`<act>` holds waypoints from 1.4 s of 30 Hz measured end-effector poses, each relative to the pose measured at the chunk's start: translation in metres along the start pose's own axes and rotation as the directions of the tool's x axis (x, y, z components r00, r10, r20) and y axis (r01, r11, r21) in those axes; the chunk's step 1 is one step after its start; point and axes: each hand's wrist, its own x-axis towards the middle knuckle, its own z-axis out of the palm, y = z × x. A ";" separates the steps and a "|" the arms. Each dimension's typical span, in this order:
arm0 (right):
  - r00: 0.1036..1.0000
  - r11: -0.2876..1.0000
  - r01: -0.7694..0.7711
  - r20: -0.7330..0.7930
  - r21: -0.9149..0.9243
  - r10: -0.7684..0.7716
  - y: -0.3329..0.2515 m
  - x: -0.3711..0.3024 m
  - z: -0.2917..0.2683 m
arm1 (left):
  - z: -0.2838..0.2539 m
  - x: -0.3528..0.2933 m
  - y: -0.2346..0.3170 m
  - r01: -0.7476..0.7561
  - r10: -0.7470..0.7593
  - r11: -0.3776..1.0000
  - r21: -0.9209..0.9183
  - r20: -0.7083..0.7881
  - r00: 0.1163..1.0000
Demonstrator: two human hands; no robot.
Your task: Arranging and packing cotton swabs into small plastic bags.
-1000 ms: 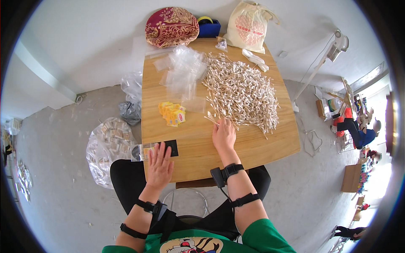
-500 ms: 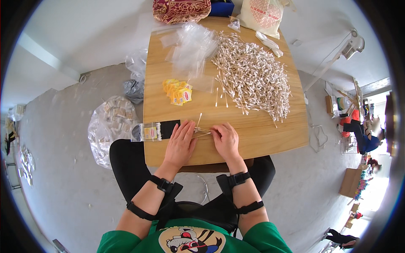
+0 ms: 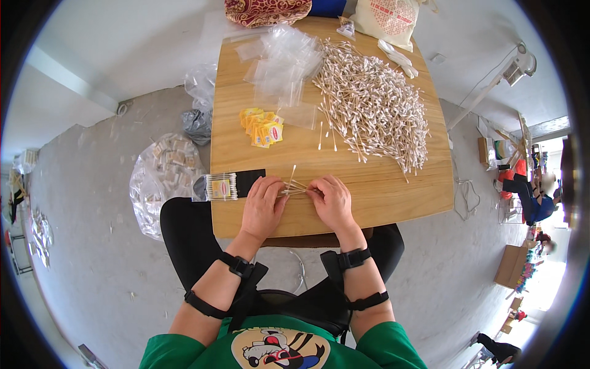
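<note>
Several cotton swabs (image 3: 297,185) lie crosswise between my two hands near the table's front edge; one points up and away from the rest. My left hand (image 3: 263,206) is closed, its fingertips pressed on the swabs' left ends. From the other side, the thumb and fingers of my right hand (image 3: 333,202) pinch the same swabs. Just left of my left hand rests a clear packet of swabs (image 3: 221,186) in a row, a yellow card inside. A flat black piece (image 3: 249,181) lies between packet and hand. The big loose pile of swabs (image 3: 375,104) spreads farther back on the right.
Yellow cards (image 3: 263,128) lie loosely stacked at mid-left of the wooden table (image 3: 393,200). Behind them are clear plastic bags (image 3: 286,67). A cloth bag (image 3: 387,21) stands at the far edge. On the floor at left sits a big clear bag of packets (image 3: 166,178).
My left fingers have drawn in from lying flatter to gripping the swab ends. My right hand keeps its pinch and has barely moved. The whole view has shifted slightly.
</note>
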 end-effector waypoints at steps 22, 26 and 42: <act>0.998 0.996 -0.062 0.004 -0.064 0.063 -0.001 0.011 0.012 | -0.001 -0.001 -0.002 -0.019 0.018 0.999 -0.033 -0.023 1.000; 0.993 0.993 -0.116 0.012 -0.035 0.116 0.002 0.016 0.013 | 0.001 -0.001 -0.002 -0.009 0.008 0.998 -0.056 -0.018 1.000; 0.941 0.919 -0.126 0.249 -0.374 0.230 -0.040 0.039 0.040 | 0.001 0.000 -0.002 -0.064 0.064 0.998 0.008 -0.082 0.995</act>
